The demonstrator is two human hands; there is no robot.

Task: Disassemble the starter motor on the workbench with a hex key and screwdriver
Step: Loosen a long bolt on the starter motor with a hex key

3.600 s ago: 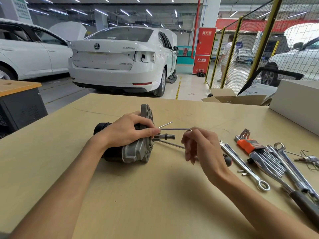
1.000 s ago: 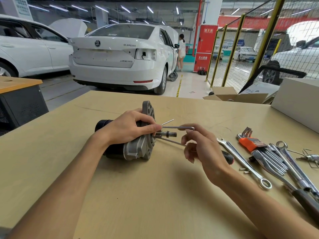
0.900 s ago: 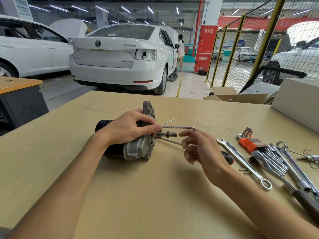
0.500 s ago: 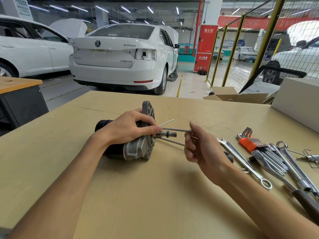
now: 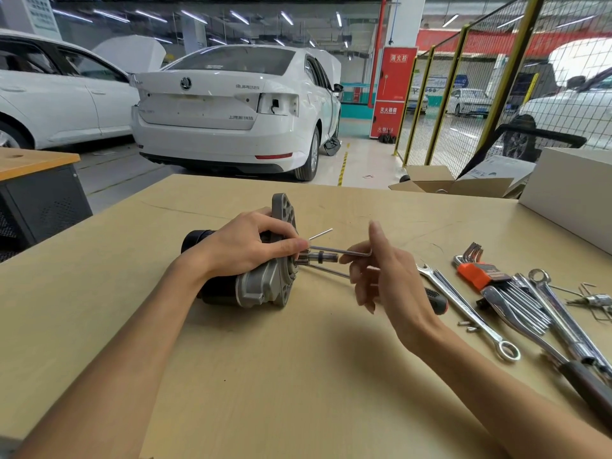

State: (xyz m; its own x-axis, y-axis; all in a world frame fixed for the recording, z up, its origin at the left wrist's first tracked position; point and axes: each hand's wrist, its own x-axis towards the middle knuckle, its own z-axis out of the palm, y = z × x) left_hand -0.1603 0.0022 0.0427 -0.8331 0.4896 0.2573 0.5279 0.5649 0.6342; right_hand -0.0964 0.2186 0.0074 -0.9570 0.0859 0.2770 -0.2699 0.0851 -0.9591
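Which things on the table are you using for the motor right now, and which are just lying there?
In use:
starter motor, held by the left hand
hex key, at the right hand

Lying about:
spanner
hex key set
white box
cardboard box

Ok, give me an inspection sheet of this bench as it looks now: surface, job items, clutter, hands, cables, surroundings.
Surface: tan workbench, lightly scuffed.
Job's things: starter motor lying on its side; hex key seated at its flange end.
Clutter: spanners, orange hex key set, loose small parts, white box.
Hands: left hand grips the motor; right hand at the hex key's bend, fingers straightened.
Cables: nothing seen.
Surroundings: white cars, yellow mesh fence, red cabinet.
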